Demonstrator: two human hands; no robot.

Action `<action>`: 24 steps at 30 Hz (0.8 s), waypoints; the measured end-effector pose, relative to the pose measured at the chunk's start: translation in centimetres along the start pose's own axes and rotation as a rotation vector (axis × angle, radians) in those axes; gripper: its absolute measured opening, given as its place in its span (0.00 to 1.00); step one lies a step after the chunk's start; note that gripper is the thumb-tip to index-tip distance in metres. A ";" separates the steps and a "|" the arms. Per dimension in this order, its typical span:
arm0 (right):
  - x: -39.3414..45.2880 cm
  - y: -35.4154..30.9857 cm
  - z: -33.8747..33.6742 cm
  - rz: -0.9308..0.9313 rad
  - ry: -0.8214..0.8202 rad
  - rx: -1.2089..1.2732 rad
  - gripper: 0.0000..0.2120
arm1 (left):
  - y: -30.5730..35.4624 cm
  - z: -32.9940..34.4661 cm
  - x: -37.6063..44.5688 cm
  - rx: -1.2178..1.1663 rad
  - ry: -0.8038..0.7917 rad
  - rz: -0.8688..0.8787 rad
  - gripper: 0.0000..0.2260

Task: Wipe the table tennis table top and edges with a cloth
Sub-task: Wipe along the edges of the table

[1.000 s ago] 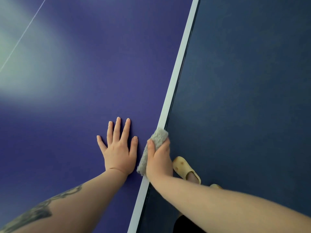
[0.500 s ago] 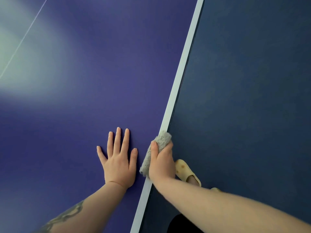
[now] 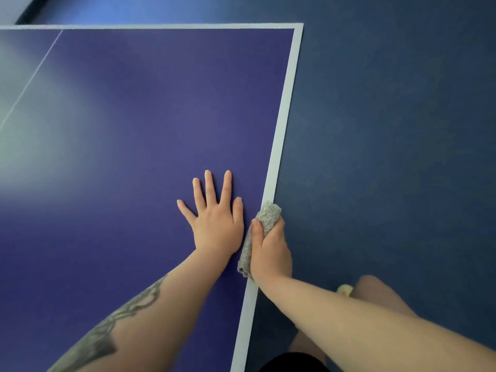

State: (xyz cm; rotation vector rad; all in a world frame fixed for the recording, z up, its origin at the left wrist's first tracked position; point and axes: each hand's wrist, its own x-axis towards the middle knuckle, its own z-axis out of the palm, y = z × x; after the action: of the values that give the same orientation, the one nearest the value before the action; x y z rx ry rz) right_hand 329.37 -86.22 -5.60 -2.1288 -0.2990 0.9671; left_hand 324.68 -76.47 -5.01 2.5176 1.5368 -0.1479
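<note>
With no readable writing anywhere, the left hand lies flat, fingers spread, on the purple table tennis table, while the right hand grips a folded grey cloth against the table's white right edge.
</note>
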 end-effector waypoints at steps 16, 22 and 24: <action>6.4 -4.1 -1.0 0.018 0.046 0.020 0.25 | 1.3 0.1 2.7 -0.047 0.079 0.002 0.25; 5.1 -3.2 -1.4 0.005 0.016 0.036 0.25 | 1.4 0.2 2.7 -0.043 0.086 0.000 0.25; 3.2 -2.5 -1.0 0.003 -0.005 0.055 0.25 | 1.4 0.2 2.7 -0.044 0.080 -0.006 0.25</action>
State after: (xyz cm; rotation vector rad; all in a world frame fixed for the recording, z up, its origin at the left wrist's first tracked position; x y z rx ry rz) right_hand 332.55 -83.56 -5.12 -2.0781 -0.2691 0.9721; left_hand 327.17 -74.83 -5.55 2.5139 1.5587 -0.0135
